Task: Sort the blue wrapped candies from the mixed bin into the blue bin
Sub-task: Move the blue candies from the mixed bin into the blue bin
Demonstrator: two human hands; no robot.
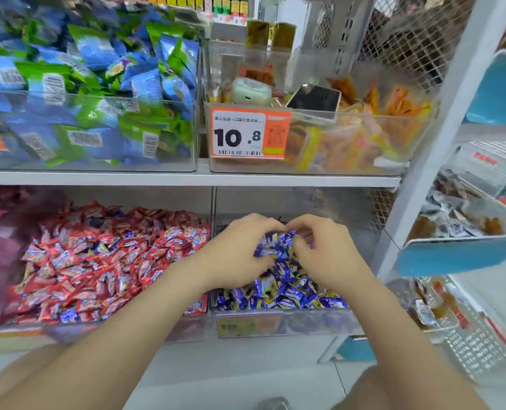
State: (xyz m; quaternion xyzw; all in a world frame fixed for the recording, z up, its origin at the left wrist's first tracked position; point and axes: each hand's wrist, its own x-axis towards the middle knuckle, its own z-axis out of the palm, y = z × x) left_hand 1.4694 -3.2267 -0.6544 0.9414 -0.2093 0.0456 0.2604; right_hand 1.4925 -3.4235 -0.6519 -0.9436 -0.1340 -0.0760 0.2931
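left hand (240,250) and right hand (327,253) cup blue candies (277,244) (shiny crinkled foil).

- blue wrapped candies (284,288), lower mid: glossy foil-look plastic wrap, crinkled, bright glints.
- blue bin (275,324): clear hard plastic, smooth, front wall a bit hazy.
- mixed bin (68,332), lower left: same clear plastic; red wrappers (98,261) inside glossy, creased.
- snack packs (98,84), upper left: shiny blue/green plastic film.
- price tag (250,134): paper/card, matt, orange + white.
- shelf board (186,179): looks like white painted metal, smooth, semi-matt.
- wire mesh (408,45), upper right: thin white-coated metal.
- phone (315,99): glossy black glass face.
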